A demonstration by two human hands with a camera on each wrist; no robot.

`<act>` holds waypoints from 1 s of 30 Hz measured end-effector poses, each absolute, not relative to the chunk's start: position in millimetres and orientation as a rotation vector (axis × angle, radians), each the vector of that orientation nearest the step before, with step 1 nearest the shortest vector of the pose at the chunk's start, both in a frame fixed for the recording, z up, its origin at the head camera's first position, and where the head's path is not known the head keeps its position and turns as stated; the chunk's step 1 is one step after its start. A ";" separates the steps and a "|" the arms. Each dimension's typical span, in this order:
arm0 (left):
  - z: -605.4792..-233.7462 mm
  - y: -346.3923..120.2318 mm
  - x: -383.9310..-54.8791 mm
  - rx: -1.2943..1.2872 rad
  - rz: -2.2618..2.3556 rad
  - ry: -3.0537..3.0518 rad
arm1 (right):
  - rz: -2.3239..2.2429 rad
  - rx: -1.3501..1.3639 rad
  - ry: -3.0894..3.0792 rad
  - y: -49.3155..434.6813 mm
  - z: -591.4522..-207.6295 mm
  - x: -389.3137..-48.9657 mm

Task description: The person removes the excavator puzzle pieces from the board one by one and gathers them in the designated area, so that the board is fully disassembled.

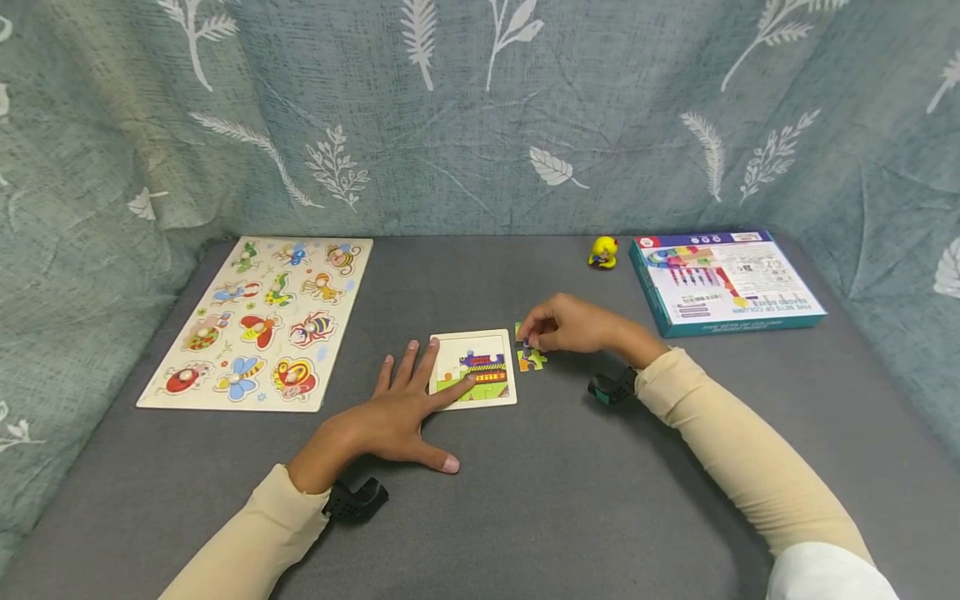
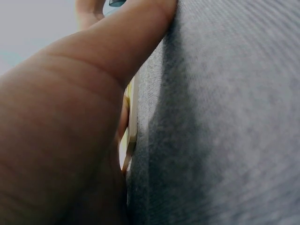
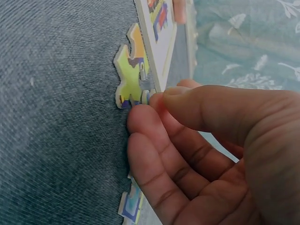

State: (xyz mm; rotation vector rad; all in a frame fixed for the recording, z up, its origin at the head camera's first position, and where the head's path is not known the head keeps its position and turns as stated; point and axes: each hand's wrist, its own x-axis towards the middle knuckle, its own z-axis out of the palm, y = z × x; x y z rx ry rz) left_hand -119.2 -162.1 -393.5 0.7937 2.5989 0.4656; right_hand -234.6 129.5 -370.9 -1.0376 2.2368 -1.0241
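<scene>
A small jigsaw tray (image 1: pixel 483 342) is set near the middle of the grey counter (image 1: pixel 570 500), between the counter's left and right edges. Fitted pieces (image 1: pixel 487 363) are seated toward the tray's right and near edges, while its far and left parts are left pale. The tray is steadied by the left hand (image 1: pixel 393 417), whose fingers are spread apart; the index finger is laid over the near left part and onto the fitted pieces, and the thumb is kept off the tray.

Just beside the tray's right edge, loose pieces (image 1: pixel 530 360) are lying on the counter. There the grip of the right hand (image 1: pixel 573 323) is brought together, apparently clamped on one jigsaw piece (image 3: pixel 146 96), mostly hidden by the fingertips.

For a good lift, the piece is best pinched by its edges and raised clear of its neighbours, so that these are not dragged along. Its picture should be matched to the fitted edge, and it should be turned before being lowered, then pressed flat, never forced. The left index finger is best kept on the fitted pieces but off the pale area, as the open place could otherwise be blocked.
</scene>
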 end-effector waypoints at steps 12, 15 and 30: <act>-385.9 -157.2 -119.8 0.765 0.502 2.571 | -1.035 -1.052 2.256 112.1 -368.6 -234.5; -385.1 -155.2 -120.7 0.785 0.540 2.585 | -1.036 -1.076 2.248 105.0 -369.8 -234.4; -379.3 -141.2 -116.8 0.763 0.522 2.534 | -1.018 -1.106 2.233 85.7 -369.8 -230.3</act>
